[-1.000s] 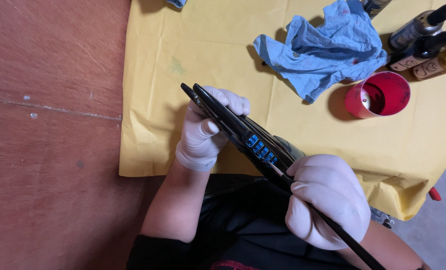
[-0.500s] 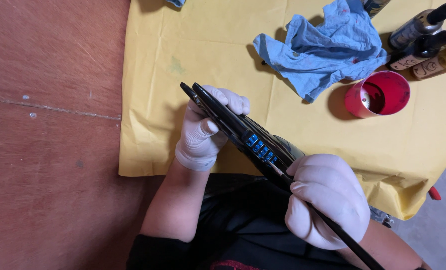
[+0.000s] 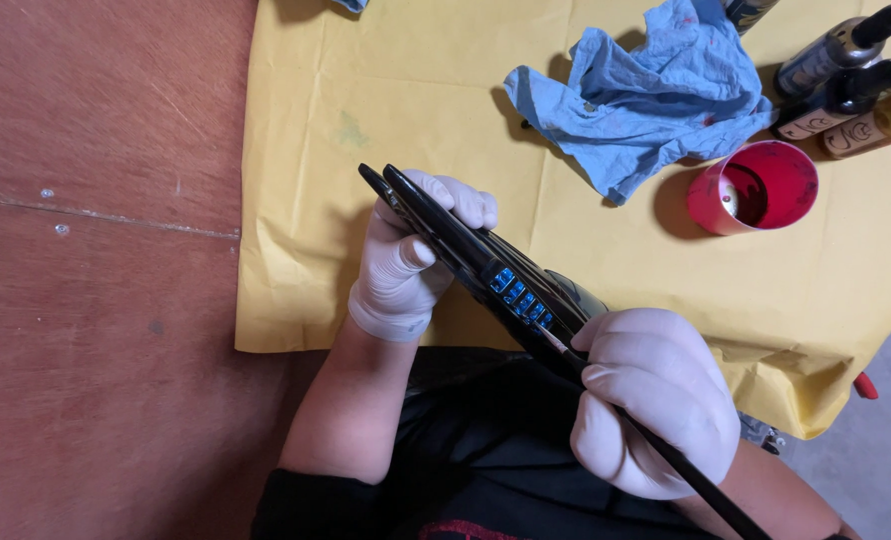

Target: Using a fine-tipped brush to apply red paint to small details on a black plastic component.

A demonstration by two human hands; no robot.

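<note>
- Head view: left hand (image 3: 406,265) grips a black panel (image 3: 476,260), frame centre.
- Right hand (image 3: 651,400) closed around a thin brush (image 3: 706,485), lower right.
- Red cup (image 3: 756,185), blue rag (image 3: 646,95) upper right.

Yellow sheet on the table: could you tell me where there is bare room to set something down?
The yellow sheet is bare on its left, between the wood table and the blue cloth. The right is crowded: cloth, red cup, bottles.

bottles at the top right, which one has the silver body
The topmost dark-capped bottle, its body silvery metal; the two bottles below it look amber-gold with dark nozzles.
</note>
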